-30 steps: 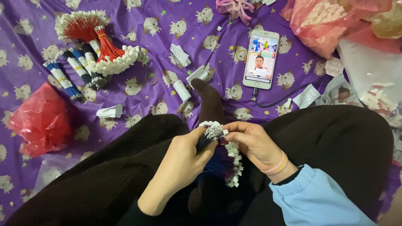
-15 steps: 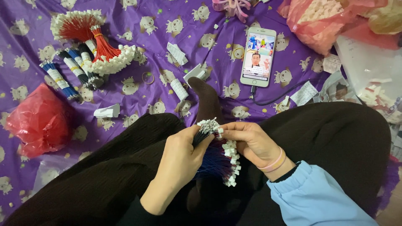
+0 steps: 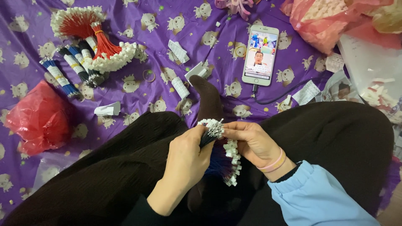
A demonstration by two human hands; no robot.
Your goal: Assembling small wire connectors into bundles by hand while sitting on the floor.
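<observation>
My left hand [image 3: 186, 161] grips a bundle of dark blue wires [image 3: 218, 161] in my lap, its bare silvery tips [image 3: 212, 127] pointing up. My right hand [image 3: 253, 142], with a pink band at the wrist, pinches at those tips from the right. A curved row of small white plastic connectors [image 3: 232, 161] hangs from the bundle between the two hands. I sit cross-legged in black trousers, one dark sock [image 3: 208, 98] stretched forward.
On the purple patterned sheet [image 3: 138, 25] lie red wire bundles with white connectors [image 3: 94, 42], banded blue bundles [image 3: 63, 77], a red plastic bag [image 3: 37, 117], paper scraps, a phone [image 3: 260, 54] showing a video with its cable, and pink bags [image 3: 322, 21] at the upper right.
The view shifted slightly. Both hands stay on the blue bundle; the connector row has slid a little lower between them.
</observation>
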